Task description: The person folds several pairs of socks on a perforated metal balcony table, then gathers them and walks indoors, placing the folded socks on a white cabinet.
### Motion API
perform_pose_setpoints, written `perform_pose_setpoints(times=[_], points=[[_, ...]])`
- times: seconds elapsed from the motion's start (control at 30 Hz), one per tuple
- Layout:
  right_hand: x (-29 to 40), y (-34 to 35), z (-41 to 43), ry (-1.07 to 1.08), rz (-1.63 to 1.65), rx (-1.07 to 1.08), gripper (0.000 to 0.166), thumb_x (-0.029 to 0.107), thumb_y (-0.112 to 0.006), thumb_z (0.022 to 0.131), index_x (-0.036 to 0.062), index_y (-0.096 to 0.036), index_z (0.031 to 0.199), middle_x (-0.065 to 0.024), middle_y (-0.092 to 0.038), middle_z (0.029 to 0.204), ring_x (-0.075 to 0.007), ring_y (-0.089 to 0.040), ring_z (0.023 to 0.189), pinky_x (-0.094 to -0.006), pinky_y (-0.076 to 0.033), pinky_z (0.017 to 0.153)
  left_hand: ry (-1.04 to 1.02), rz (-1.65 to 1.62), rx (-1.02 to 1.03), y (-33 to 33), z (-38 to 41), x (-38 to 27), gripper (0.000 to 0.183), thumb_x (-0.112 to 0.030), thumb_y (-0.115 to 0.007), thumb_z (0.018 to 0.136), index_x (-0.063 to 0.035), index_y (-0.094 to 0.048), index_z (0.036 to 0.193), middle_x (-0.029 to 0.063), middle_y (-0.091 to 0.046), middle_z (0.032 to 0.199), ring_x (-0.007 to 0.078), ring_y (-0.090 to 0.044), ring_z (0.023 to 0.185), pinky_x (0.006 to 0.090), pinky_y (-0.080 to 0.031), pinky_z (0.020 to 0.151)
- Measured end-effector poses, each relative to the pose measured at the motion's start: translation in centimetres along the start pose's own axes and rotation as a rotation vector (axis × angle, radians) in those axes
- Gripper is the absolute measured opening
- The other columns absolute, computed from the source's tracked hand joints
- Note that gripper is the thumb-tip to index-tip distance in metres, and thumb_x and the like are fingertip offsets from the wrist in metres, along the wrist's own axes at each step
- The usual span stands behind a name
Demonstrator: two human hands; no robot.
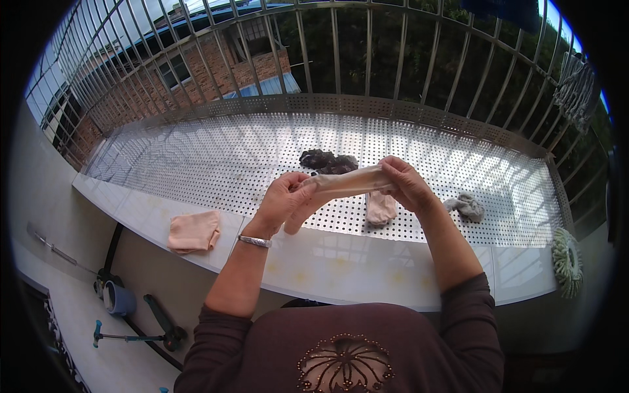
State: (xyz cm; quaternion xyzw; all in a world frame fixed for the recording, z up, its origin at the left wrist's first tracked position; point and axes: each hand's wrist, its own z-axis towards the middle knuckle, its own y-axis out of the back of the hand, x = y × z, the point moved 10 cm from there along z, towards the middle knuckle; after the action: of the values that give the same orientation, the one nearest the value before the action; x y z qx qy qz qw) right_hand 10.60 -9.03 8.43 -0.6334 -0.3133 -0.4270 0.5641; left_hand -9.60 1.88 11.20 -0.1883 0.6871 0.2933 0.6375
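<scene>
My left hand (pixel 290 196) and my right hand (pixel 405 182) stretch a thin beige stocking-like fabric (pixel 349 182) between them, above the perforated metal panel (pixel 245 147). One part of the fabric hangs down beside my left hand. Behind it lies a crumpled dark sheer fabric (pixel 327 161) on the panel. A folded pinkish cloth (pixel 381 209) rests below my right hand, partly hidden at its top. To the right of my right forearm is a bunched grey cloth (pixel 469 207). A folded peach cloth (pixel 194 231) lies on the tiled ledge, left of my left hand.
The white tiled ledge (pixel 344 270) runs along the panel's near side, with metal bars (pixel 368 54) beyond the panel. A mop head (pixel 567 263) sits at the ledge's right end. A scooter (pixel 164 329) and a blue bucket (pixel 119 298) stand low at left.
</scene>
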Motion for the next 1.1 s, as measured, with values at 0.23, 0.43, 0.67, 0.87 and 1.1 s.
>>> perform_pose_setpoints(times=[0.23, 0.43, 0.67, 0.87, 1.1], points=[[1.0, -3.0, -0.9, -0.035, -0.043, 0.087, 0.032, 0.019, -0.068, 0.084, 0.0080, -0.054, 0.111, -0.0039, -0.060, 0.096, -0.0107, -0.056, 0.084, -0.0252, -0.048, 0.074, -0.002, -0.328, -0.213, 1.9, 0.1, 0.8, 0.010, -0.016, -0.056, 0.091, -0.0078, -0.060, 0.088, -0.0045, -0.053, 0.071, 0.0038, -0.047, 0.062, 0.0183, -0.042, 0.057], [-1.3, -0.2, 0.1, -0.088, -0.077, 0.079, 0.024, 0.017, -0.065, 0.087, 0.0062, -0.054, 0.105, -0.0030, -0.059, 0.091, -0.0099, -0.055, 0.081, -0.0240, -0.047, 0.074, -0.123, -0.529, -0.138, 2.2, 0.5, -0.5, 0.008, -0.012, -0.054, 0.091, -0.0083, -0.056, 0.084, -0.0038, -0.054, 0.074, 0.0030, -0.048, 0.064, 0.0178, -0.043, 0.057], [0.0, -0.6, 0.5, 0.017, 0.030, -0.040, 0.018, 0.026, -0.056, 0.091, 0.0084, -0.051, 0.093, -0.0040, -0.059, 0.084, -0.0143, -0.059, 0.084, -0.0321, -0.050, 0.084, -0.080, -0.671, -0.142, 0.9, 0.2, -1.0, 0.004, -0.012, -0.052, 0.091, -0.0096, -0.054, 0.088, -0.0029, -0.056, 0.079, 0.0030, -0.051, 0.067, 0.0171, -0.044, 0.060], [2.0, -1.1, 0.4, 0.206, 0.284, -0.034, 0.019, 0.024, -0.048, 0.096, 0.0058, -0.050, 0.098, -0.0093, -0.061, 0.093, -0.0188, -0.061, 0.089, -0.0384, -0.050, 0.089, -0.023, -0.681, -0.154, -1.0, 0.0, 0.4, 0.013, -0.023, -0.054, 0.094, -0.0127, -0.054, 0.085, -0.0048, -0.055, 0.078, 0.0027, -0.050, 0.066, 0.0177, -0.045, 0.056], [0.0, 1.8, 0.5, 0.100, 0.228, -0.273, 0.023, 0.027, -0.050, 0.096, 0.0046, -0.050, 0.100, -0.0085, -0.059, 0.093, -0.0174, -0.061, 0.084, -0.0353, -0.052, 0.085, -0.062, -0.709, -0.065, -2.2, 0.3, 0.4, 0.017, -0.030, -0.058, 0.092, -0.0145, -0.055, 0.087, -0.0047, -0.058, 0.080, 0.0038, -0.054, 0.071, 0.0201, -0.050, 0.060]])
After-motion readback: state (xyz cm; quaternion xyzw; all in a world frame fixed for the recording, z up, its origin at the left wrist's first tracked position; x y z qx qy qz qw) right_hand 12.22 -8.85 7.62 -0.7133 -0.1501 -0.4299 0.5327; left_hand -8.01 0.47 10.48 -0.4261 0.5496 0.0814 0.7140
